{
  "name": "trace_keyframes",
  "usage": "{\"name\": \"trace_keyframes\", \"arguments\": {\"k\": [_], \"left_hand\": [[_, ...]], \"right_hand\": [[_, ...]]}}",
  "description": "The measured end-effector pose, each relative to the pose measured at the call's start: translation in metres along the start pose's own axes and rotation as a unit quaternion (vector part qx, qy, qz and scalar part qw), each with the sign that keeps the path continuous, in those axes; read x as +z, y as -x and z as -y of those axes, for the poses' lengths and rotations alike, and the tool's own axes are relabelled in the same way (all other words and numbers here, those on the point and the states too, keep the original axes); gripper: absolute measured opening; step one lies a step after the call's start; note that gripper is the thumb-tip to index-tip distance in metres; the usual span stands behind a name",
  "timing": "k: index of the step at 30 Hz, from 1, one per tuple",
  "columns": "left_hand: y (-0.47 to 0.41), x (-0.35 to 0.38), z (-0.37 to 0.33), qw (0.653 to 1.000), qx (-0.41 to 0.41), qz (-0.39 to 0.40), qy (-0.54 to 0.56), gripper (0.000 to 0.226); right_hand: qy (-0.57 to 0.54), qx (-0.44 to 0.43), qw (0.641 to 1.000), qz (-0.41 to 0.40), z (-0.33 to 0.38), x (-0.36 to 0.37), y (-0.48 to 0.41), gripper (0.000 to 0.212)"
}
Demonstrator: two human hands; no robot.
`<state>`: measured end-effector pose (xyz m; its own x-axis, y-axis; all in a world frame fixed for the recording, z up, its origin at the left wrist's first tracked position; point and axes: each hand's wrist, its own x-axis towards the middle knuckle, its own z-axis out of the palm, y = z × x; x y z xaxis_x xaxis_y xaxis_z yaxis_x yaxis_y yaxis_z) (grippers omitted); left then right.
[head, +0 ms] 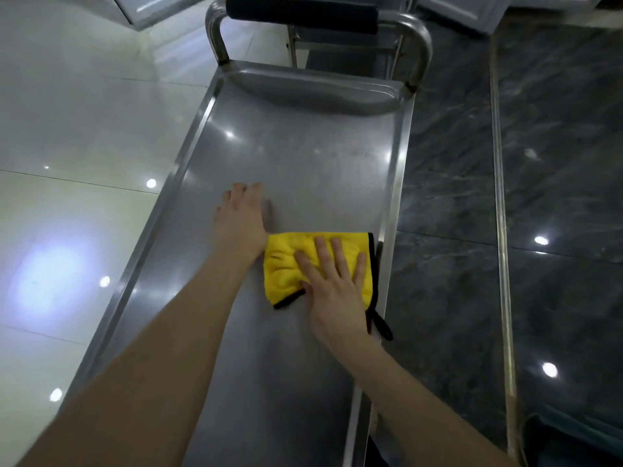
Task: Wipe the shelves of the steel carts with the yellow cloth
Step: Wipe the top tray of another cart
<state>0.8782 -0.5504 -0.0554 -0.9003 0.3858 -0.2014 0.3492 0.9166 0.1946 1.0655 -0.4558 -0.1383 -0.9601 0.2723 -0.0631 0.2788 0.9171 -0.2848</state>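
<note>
While the right hand (332,284) is pressing down flat on the yellow cloth (285,267), fingers straight and spread, the cloth is lying bunched on the cart's top shelf (286,146), close to its right rim. The left hand (241,219) is resting open, palm down, on bare steel just beside the cloth, gripping nothing. The black-padded handle (303,10) is standing at the shelf's far end.

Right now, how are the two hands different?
The left hand lies on the bare steel shelf; the right hand presses the yellow cloth. The left hand is mid-shelf; the right hand is near the right rim. Both are flat and open.
</note>
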Motion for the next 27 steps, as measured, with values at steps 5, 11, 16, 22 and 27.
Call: {"name": "trace_keyframes", "arguments": {"k": [5, 11, 16, 22, 27], "left_hand": [[0.071, 0.025, -0.003, 0.984, 0.048, -0.155, 0.072, 0.043], [0.093, 0.065, -0.022, 0.976, 0.219, 0.007, -0.021, 0.081], [0.087, 0.067, -0.025, 0.974, 0.216, 0.010, -0.066, 0.065], [0.099, 0.046, -0.016, 0.956, 0.265, 0.027, -0.119, 0.047], [0.152, 0.042, 0.018, 0.944, 0.294, 0.060, -0.134, 0.050]], "right_hand": [[-0.093, 0.008, 0.995, 0.017, -0.001, -0.023, -0.018, 0.068], [-0.171, 0.067, 0.980, -0.077, 0.002, -0.043, 0.127, 0.051], [-0.174, 0.007, 0.984, 0.025, 0.046, -0.030, 0.230, 0.032], [-0.146, 0.097, 0.984, 0.028, 0.060, -0.002, 0.236, 0.042], [-0.123, 0.117, 0.985, 0.038, 0.060, 0.012, 0.238, 0.050]]}}
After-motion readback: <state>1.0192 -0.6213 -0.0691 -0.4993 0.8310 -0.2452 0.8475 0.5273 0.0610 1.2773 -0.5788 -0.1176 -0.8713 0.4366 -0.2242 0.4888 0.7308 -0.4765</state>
